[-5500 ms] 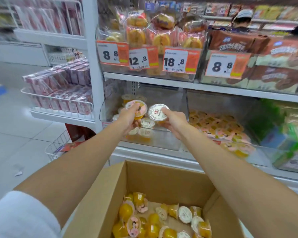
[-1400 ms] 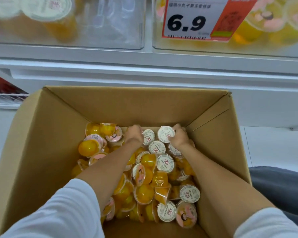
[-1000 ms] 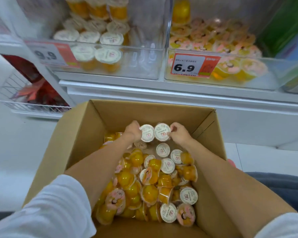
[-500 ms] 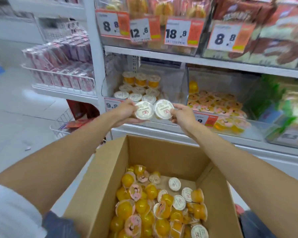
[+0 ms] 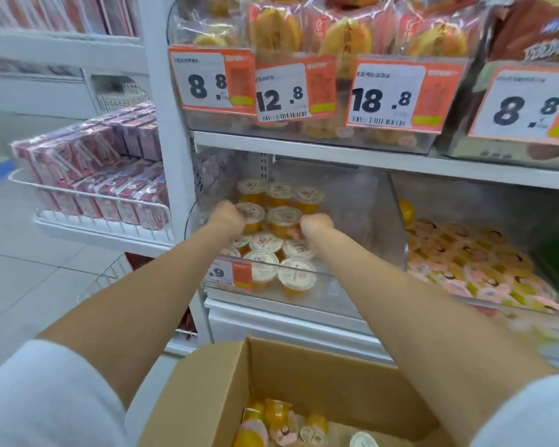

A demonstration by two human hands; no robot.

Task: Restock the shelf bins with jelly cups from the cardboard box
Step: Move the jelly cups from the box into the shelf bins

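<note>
Both arms reach into the left clear shelf bin (image 5: 342, 285), which holds several white-lidded orange jelly cups in rows. My left hand (image 5: 227, 217) is closed around one white-lidded jelly cup (image 5: 251, 213). My right hand (image 5: 315, 225) is closed around another jelly cup (image 5: 284, 218). The two cups sit side by side on top of the lower layer, in front of the back row. The open cardboard box (image 5: 304, 379) is below me, with several loose jelly cups (image 5: 273, 417) in its bottom.
A second clear bin (image 5: 397, 221) to the right holds pink-lidded jelly cups (image 5: 471, 269). The upper shelf (image 5: 336, 153) carries bagged bread behind price tags. A white post (image 5: 165, 124) and a wire basket of pink cartons (image 5: 104, 175) stand left.
Both hands have carried the two white-lidded cups from in front of the bin into it, onto the stacked cups. The view has moved closer to the shelf.
</note>
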